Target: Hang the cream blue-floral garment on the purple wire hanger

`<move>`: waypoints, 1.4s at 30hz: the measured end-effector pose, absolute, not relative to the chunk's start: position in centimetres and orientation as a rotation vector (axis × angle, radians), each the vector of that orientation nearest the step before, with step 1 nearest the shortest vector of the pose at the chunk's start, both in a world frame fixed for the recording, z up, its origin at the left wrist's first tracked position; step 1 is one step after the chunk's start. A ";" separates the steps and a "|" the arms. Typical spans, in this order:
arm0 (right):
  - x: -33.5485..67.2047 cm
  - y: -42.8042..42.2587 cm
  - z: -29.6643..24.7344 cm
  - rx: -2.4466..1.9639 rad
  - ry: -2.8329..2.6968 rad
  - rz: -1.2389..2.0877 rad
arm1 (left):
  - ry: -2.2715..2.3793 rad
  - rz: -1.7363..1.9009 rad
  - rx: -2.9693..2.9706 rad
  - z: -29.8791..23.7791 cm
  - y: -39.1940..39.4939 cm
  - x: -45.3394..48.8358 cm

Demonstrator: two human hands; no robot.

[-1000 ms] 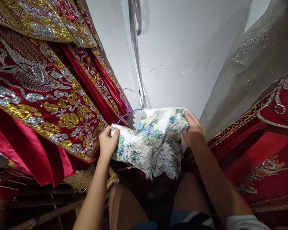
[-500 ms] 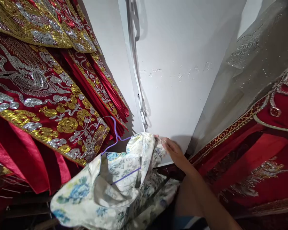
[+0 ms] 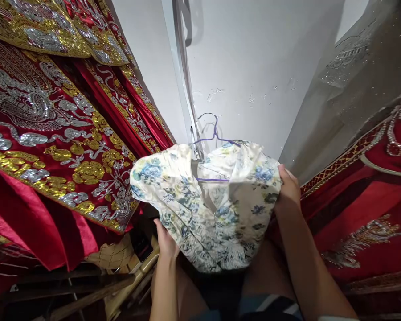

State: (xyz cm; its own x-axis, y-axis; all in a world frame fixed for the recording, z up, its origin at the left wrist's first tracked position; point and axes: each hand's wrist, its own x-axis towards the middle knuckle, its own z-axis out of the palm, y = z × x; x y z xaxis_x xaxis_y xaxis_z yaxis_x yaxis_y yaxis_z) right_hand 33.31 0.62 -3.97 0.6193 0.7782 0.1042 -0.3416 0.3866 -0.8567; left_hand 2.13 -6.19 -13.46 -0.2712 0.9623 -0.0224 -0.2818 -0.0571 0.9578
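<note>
A white blouse with blue and yellow-green flowers is spread on a thin purple hanger, its neckline facing up. The hanger's hook shows against the white wall, and its lower bar crosses the neck opening. My right hand grips the blouse at its right shoulder edge, the fingertips partly hidden. Lower on the other side, my left hand holds the blouse's side, its thumb showing and its other fingers behind the cloth.
Red garments with gold and silver embroidery hang at left. More red embroidered cloth hangs at right beside a grey sheer, sequined covering. A white wall stands ahead with a narrow metal strip. Bamboo-like furniture is lower left.
The blouse and hanger have turned to face me, flatter and more upright. My left hand has come into view on its side. My right hand has moved right, along the shoulder edge.
</note>
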 end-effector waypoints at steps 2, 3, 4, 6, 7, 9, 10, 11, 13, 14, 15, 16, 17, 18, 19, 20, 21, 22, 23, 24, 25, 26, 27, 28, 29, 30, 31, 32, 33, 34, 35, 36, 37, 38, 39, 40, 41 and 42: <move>31.7 0.7 -3.1 -0.870 -0.611 0.823 | 1.180 1.544 0.733 -14.0 -7.0 2.1; 31.0 0.5 -2.9 -0.844 -0.633 0.855 | 1.197 1.525 0.693 -14.3 -7.4 2.2; 30.5 0.2 -3.0 -0.825 -0.637 0.875 | 1.218 1.494 0.682 -14.4 -7.7 2.4; 30.1 -0.5 -4.2 -0.829 -0.597 0.872 | 1.245 1.432 0.714 -14.7 -8.3 3.1; 30.2 -0.9 -5.2 -0.855 -0.572 0.852 | 1.245 1.403 0.739 -14.9 -8.5 3.5; 30.5 -1.7 -7.9 -0.954 -0.540 0.771 | 1.233 1.340 0.768 -15.3 -8.9 4.2; 30.5 -2.3 -9.5 -1.011 -0.533 0.710 | 1.226 1.309 0.766 -15.6 -9.0 4.6; 30.2 -2.9 -11.1 -1.071 -0.533 0.645 | 1.221 1.283 0.758 -15.9 -9.2 4.9; 28.9 -4.4 -13.8 -1.158 -0.554 0.530 | 1.220 1.255 0.748 -16.3 -9.3 5.3; 27.8 -5.2 -14.9 -1.201 -0.619 0.517 | 1.220 1.251 0.750 -16.5 -9.3 5.4; 26.5 -6.0 -15.6 -1.253 -0.732 0.522 | 1.221 1.254 0.754 -16.6 -9.3 5.4; 25.2 -6.9 -16.1 -1.291 -0.853 0.499 | 1.220 1.259 0.759 -16.7 -9.2 5.3; 23.9 -7.7 -16.3 -1.309 -0.964 0.473 | 1.220 1.265 0.760 -16.6 -9.2 5.2; 22.7 -8.4 -16.4 -1.310 -1.067 0.468 | 1.220 1.271 0.762 -16.5 -9.2 5.1; 21.7 -9.0 -16.3 -1.295 -1.158 0.471 | 1.224 1.275 0.768 -16.3 -9.3 5.0; 20.8 -9.5 -16.2 -1.265 -1.239 0.495 | 1.230 1.275 0.779 -16.1 -9.4 4.9; 20.3 -9.9 -16.1 -1.234 -1.300 0.537 | 1.237 1.273 0.792 -15.8 -9.5 4.8; 19.9 -10.1 -16.0 -1.213 -1.337 0.584 | 1.243 1.268 0.804 -15.6 -9.7 4.8; 19.7 -10.2 -16.0 -1.210 -1.347 0.632 | 1.248 1.262 0.815 -15.4 -9.9 4.9; 19.7 -10.2 -16.0 -1.221 -1.337 0.682 | 1.252 1.253 0.825 -15.2 -10.1 5.0; 19.8 -10.0 -16.1 -1.240 -1.325 0.739 | 1.255 1.242 0.833 -15.1 -10.2 5.0; 20.0 -9.8 -16.1 -1.257 -1.316 0.800 | 1.260 1.232 0.840 -15.1 -10.2 5.1; 20.3 -9.6 -16.0 -1.265 -1.321 0.863 | 1.272 1.229 0.846 -15.1 -10.2 5.0; 20.6 -9.3 -15.9 -1.256 -1.338 0.932 | 1.296 1.243 0.844 -15.3 -10.0 4.9; 20.8 -9.1 -15.7 -1.239 -1.352 1.004 | 1.329 1.285 0.828 -15.6 -9.8 4.7; 21.0 -8.8 -15.5 -1.218 -1.352 1.079 | 1.373 1.357 0.796 -15.9 -9.5 4.4; 21.2 -8.6 -15.2 -1.198 -1.335 1.156 | 1.428 1.446 0.754 -16.3 -9.2 4.1; 21.4 -8.4 -15.0 -1.182 -1.308 1.228 | 1.481 1.531 0.714 -16.7 -8.9 3.7; 21.4 -8.2 -14.8 -1.166 -1.282 1.291 | 1.526 1.599 0.684 -17.0 -8.7 3.5; 21.5 -8.0 -14.7 -1.148 -1.267 1.340 | 1.551 1.634 0.664 -17.2 -8.6 3.3; 21.5 -7.8 -14.8 -1.132 -1.265 1.364 | 1.557 1.641 0.650 -17.3 -8.6 3.3; 21.5 -7.6 -14.9 -1.118 -1.277 1.364 | 1.544 1.622 0.637 -17.3 -8.8 3.6; 21.5 -7.3 -15.1 -1.111 -1.298 1.345 | 1.515 1.589 0.612 -17.0 -9.0 4.0; 21.4 -7.0 -15.4 -1.115 -1.317 1.316 | 1.482 1.553 0.570 -16.7 -9.4 4.6; 21.4 -6.7 -15.8 -1.126 -1.338 1.296 | 1.455 1.516 0.511 -16.3 -9.7 5.2; 21.3 -6.4 -16.2 -1.140 -1.360 1.293 | 1.434 1.479 0.452 -15.8 -10.0 5.8; 21.2 -6.1 -16.5 -1.145 -1.383 1.310 | 1.418 1.448 0.399 -15.3 -10.3 6.4; 21.1 -5.9 -16.8 -1.137 -1.406 1.338 | 1.400 1.425 0.358 -14.9 -10.5 6.7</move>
